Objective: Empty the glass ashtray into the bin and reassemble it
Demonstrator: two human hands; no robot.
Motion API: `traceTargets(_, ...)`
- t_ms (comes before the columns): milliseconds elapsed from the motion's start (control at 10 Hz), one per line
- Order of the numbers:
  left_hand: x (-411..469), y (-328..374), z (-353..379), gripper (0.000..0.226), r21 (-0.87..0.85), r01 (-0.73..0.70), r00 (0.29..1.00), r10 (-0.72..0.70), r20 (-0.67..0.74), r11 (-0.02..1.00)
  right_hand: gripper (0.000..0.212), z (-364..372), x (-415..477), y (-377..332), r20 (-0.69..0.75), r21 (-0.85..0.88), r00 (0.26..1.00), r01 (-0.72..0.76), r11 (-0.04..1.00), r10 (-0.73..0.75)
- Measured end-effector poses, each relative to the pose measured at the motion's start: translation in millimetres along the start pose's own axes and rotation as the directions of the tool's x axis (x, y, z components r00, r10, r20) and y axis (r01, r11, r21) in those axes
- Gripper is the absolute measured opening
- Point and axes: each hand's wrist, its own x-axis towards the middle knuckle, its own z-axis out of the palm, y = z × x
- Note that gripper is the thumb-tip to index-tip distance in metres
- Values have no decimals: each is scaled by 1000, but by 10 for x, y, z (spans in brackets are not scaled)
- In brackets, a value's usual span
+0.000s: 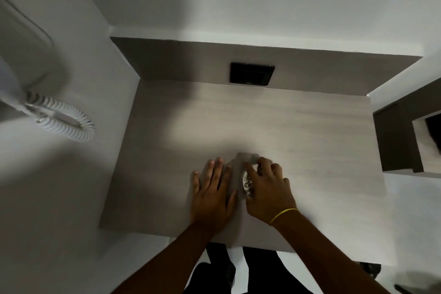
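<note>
The glass ashtray [246, 182] sits on the pale wooden desk [262, 122] near its front edge, mostly covered by my right hand [267, 188], whose fingers curl over its rim and grip it. A yellow band circles that wrist. My left hand [213, 188] lies flat on the desk just left of the ashtray, fingers spread, holding nothing. The frame is blurred, so the ashtray's contents and parts cannot be made out. No bin is clearly visible.
A black socket panel [251, 73] is set in the dark back panel of the desk. A white appliance with a coiled cord [64, 122] hangs on the wall at left. A dark shelf unit [401, 136] stands at right. A dark object [371, 270] lies on the floor at lower right.
</note>
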Motion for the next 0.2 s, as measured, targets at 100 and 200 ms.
traceTargets(100, -15, 49, -203, 73, 33, 1, 1000, -1, 19, 999, 99, -83, -32, 56, 61, -3, 997, 52, 999, -52)
traceTargets(200, 62, 97, -508, 65, 79, 1, 999, 2, -33, 997, 108, -298, -85, 124, 96, 67, 993, 57, 996, -63)
